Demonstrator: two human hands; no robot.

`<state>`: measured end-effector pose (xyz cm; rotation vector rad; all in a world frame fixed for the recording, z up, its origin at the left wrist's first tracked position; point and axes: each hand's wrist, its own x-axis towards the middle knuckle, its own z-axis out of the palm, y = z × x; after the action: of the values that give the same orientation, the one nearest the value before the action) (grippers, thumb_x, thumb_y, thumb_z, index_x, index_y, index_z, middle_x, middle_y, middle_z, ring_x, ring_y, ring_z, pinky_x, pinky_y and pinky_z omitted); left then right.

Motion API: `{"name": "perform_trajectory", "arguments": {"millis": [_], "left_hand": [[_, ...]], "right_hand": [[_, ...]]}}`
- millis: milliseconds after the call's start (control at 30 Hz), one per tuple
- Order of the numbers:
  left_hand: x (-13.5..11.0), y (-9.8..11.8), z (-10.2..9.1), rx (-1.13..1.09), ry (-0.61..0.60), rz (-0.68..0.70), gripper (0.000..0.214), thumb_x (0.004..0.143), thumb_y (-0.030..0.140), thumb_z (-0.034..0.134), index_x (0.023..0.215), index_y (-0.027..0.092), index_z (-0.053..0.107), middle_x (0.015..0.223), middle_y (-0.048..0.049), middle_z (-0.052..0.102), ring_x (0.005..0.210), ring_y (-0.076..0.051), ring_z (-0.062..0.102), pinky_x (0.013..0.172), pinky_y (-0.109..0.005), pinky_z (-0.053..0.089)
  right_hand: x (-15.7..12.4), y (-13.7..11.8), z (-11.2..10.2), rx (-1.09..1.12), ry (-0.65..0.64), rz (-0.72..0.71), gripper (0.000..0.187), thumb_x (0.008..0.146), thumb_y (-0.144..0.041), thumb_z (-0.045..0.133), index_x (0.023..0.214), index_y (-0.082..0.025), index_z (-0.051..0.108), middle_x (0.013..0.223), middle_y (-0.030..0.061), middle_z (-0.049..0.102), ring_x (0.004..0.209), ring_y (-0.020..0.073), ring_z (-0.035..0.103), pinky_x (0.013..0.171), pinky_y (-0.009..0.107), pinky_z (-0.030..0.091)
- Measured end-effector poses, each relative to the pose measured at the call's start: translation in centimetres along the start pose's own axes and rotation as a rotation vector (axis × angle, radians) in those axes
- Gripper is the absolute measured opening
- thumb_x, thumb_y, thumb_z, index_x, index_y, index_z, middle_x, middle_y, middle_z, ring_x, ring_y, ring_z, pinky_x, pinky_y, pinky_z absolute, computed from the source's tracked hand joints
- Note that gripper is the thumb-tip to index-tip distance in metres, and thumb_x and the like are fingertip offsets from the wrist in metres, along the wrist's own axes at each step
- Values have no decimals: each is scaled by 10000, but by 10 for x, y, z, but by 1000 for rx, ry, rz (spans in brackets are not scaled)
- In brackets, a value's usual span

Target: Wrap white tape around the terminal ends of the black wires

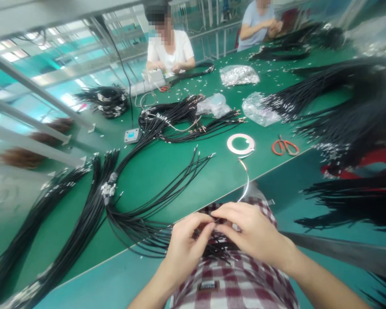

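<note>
My left hand (188, 240) and my right hand (247, 227) meet over my lap at the table's front edge, thumbs and forefingers pinched together. Between the fingertips is a thin black cable, mostly hidden by the fingers. The bundle of black cables (138, 225) runs from the left over the table edge, and loose ends hang under my hands. A narrow white strip (247, 184) rises from behind my right hand towards a flat white ring-shaped roll (233, 150) on the green table.
Orange-handled scissors (284, 146) lie right of the roll. Further black cable bundles (67, 231) lie left, with more heaped (334, 103) at right. Plastic bags (239, 75) and a small device (131, 135) sit farther back. Two people (170, 49) work across the table.
</note>
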<state>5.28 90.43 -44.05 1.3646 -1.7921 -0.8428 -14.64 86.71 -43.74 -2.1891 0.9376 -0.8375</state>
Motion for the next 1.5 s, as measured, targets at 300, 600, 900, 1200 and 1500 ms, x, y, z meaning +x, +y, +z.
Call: {"name": "perform_trajectory", "arguments": {"millis": [300,600,900,1200,1500], "left_hand": [[-6,-4,-3,-263,69,-206,115,909,270,653,982,195,701,860,-26,718,767,-135,665,719,-221,530],[0,0,1,-614,-44,-328,135,892,281,674,914,149,691,766,-27,648,644,-118,619,639,-230,520],[4,0,2,-668,-99,-344,80,868,240,708,866,160,709,769,-9,623,629,-91,604,632,-206,495],[5,-1,1,-622,-142,-373,113,872,260,706,838,153,695,705,-3,617,599,-85,583,605,-196,472],[3,0,4,-659,-154,-448,160,891,309,684,851,157,656,721,5,595,599,-75,542,591,-182,445]], "right_hand": [[-1,-2,5,235,106,75,118,920,-155,645,940,-204,751,820,17,730,749,148,663,696,268,523],[1,7,14,554,33,267,117,888,-191,648,804,-168,727,708,7,629,607,109,548,567,234,434],[-1,11,16,650,-38,365,111,856,-188,655,765,-151,706,684,-9,598,583,87,478,539,215,373],[0,14,16,687,-99,386,133,852,-235,664,761,-146,700,666,-1,612,572,95,481,530,225,371],[1,14,15,691,-61,393,116,843,-225,676,770,-142,709,693,7,624,605,107,523,564,237,401]]}}
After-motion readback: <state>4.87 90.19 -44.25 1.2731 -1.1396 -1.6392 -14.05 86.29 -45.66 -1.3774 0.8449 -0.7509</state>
